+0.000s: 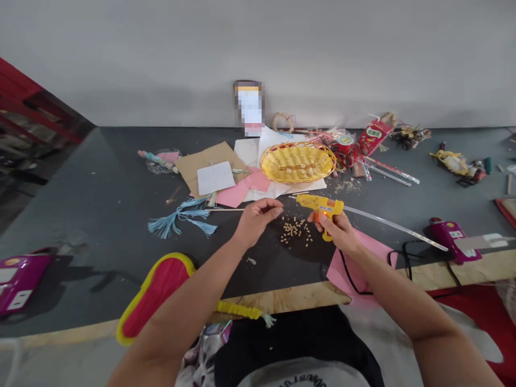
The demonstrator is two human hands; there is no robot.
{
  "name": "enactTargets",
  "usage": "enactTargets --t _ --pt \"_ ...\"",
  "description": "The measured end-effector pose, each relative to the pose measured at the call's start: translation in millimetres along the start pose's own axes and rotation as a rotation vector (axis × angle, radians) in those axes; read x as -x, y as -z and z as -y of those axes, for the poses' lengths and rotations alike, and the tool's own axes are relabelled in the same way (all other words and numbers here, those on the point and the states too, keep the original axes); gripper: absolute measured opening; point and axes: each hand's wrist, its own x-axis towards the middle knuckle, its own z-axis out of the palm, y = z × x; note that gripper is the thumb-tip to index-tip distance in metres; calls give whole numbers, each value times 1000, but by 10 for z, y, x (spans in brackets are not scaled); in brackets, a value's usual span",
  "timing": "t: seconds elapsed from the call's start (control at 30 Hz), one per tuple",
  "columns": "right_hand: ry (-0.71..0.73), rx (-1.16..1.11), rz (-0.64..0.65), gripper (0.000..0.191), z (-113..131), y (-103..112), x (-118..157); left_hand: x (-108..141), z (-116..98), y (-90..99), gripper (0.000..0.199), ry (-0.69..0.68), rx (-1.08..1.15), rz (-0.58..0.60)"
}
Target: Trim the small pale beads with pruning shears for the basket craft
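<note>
My right hand (336, 228) grips a yellow hot glue gun (318, 203), its nozzle pointing left and a small orange light lit on its side. A long clear glue stick (395, 224) runs out of its back. Left of the nozzle, my left hand (258, 220) is closed in a pinch around a thin wooden stick (226, 209), which shows only on the hand's left side. The stick's far end meets a blue tassel (181, 215) lying on the table. Between and below my hands lie several small tan pieces (296, 232), too small to name.
Behind my hands sit a yellow woven basket (298, 164), brown cardboard (205, 161) and pink paper (231, 194). A phone (250, 107) leans on the wall. A red-and-yellow paddle-shaped piece (161, 290) lies front left; purple boxes (455, 242) stand at both sides. A black cord (346, 269) crosses the front edge.
</note>
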Motion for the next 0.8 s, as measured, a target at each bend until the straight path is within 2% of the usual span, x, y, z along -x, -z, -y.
enactTargets --t 0.17,0.4,0.67,0.8 --pt "-2 -16 17 39 12 -7 19 -22 -6 25 35 71 164 -10" --pt "-22 -19 85 41 39 -28 77 -44 -50 54 38 119 263 -13" --pt "-45 30 162 45 125 -43 111 -43 -64 50 39 141 258 -15" --pt "-10 50 175 42 83 -27 103 -38 -66 38 39 144 243 -4"
